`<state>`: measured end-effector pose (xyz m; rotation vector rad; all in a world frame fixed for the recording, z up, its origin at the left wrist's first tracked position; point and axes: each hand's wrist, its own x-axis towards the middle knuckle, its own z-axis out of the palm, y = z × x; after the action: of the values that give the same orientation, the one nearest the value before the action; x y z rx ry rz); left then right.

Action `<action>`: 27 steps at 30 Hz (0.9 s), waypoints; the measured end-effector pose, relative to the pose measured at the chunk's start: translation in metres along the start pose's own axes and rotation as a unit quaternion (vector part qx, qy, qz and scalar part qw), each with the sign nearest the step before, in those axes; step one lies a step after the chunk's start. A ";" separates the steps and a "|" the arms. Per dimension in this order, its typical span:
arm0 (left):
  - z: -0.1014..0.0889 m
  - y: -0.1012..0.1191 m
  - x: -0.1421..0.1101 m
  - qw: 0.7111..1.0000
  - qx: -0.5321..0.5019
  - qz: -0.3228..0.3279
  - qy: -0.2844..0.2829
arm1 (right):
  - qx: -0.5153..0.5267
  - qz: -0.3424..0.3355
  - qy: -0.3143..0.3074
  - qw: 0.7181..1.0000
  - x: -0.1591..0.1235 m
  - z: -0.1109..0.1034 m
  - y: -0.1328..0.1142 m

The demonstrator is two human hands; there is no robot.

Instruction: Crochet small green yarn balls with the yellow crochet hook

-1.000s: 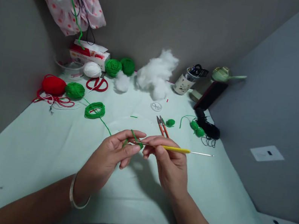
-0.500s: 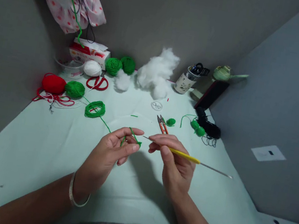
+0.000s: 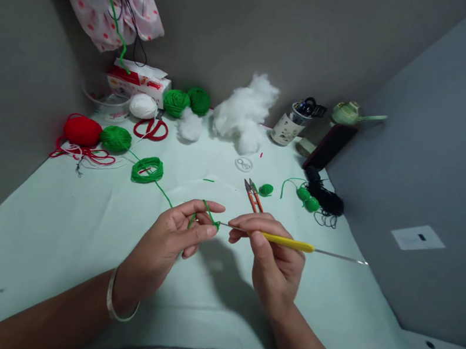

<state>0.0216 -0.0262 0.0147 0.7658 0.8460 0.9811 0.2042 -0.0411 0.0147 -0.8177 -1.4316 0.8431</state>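
Over the middle of the surface (image 3: 69,242), between its left and right edges, the left hand (image 3: 173,233) pinches a small green yarn piece (image 3: 218,226) between thumb and fingers, with a green strand (image 3: 208,211) running over its forefinger. The right hand (image 3: 276,259) is closed in a pencil-like hold around a yellow-handled hook (image 3: 288,243). One thin metal end of the hook meets the green yarn piece, though whether it sits inside a loop is too small to tell; the other end points toward the right edge. Yarn leads from the left hand to a green coil (image 3: 147,170) lying farther toward the left edge, near a green ball (image 3: 116,139) and a red ball (image 3: 83,130). Just beyond the right hand lie orange snips (image 3: 253,196), with a small green bundle (image 3: 265,190) beside them. Black yarn (image 3: 330,201) lies near the right edge, next to two little green balls (image 3: 307,199). White stuffing (image 3: 245,114) is heaped along the far edge, red-handled scissors (image 3: 151,129) lie toward the far left corner, and a patterned cup (image 3: 287,130) stands toward the far right corner.
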 end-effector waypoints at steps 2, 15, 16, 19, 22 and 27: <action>0.000 0.000 0.000 1.000 0.000 0.000 -0.003 | 0.002 0.002 -0.004 1.000 0.000 -0.001 0.001; -0.001 -0.001 0.001 1.000 0.010 0.011 -0.001 | 0.007 0.013 -0.023 1.000 0.000 -0.003 0.001; -0.001 -0.001 0.001 1.000 0.012 0.011 -0.001 | 0.009 0.014 -0.023 1.000 0.000 -0.003 0.000; -0.001 0.000 0.000 1.000 0.023 0.012 -0.003 | 0.015 0.026 -0.027 0.999 0.000 -0.003 0.000; -0.001 0.001 -0.001 0.999 0.038 0.013 -0.006 | 0.045 0.050 -0.029 0.997 0.001 -0.004 0.002; -0.001 0.000 -0.002 0.999 0.045 0.015 -0.003 | 0.127 0.101 -0.024 0.986 0.001 -0.005 0.006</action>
<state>0.0200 -0.0276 0.0148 0.8602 0.8797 0.9710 0.2087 -0.0367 0.0098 -0.7579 -1.2633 1.1807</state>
